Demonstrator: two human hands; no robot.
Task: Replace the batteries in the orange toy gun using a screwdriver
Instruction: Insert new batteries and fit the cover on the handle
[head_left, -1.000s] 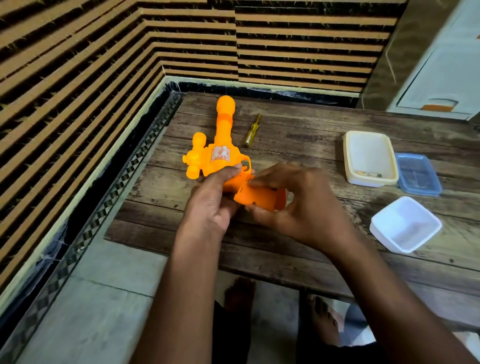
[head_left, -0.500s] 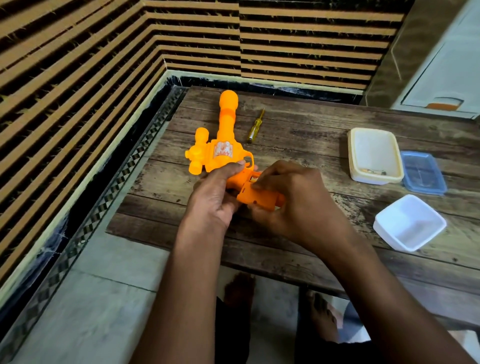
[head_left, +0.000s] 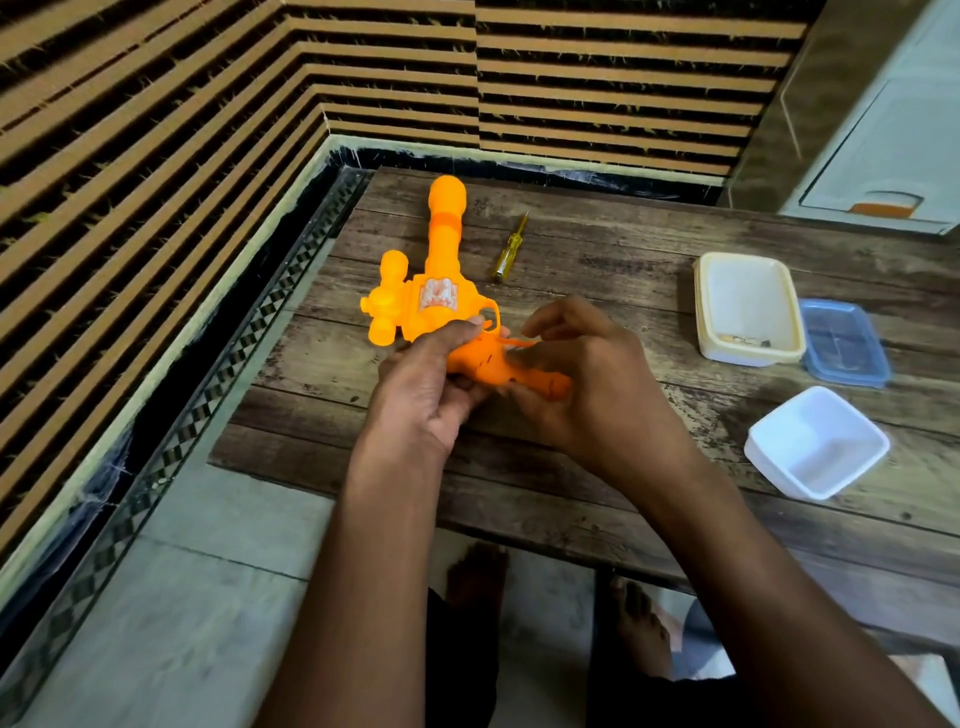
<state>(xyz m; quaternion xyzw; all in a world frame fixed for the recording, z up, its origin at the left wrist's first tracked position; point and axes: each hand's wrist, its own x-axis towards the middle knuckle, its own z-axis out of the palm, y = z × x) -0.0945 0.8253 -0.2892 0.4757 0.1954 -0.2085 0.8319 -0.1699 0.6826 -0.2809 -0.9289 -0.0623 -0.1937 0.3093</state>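
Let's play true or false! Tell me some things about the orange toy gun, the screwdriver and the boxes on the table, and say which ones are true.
1. Both hands hold the orange toy gun by its handle. True: the left hand and right hand grip it.
2. The yellow screwdriver is in the right hand. False: it lies on the table, beside the gun's barrel.
3. The blue lid lies beside the cream box. True.
4. The white square tub is full of batteries. False: it looks empty.
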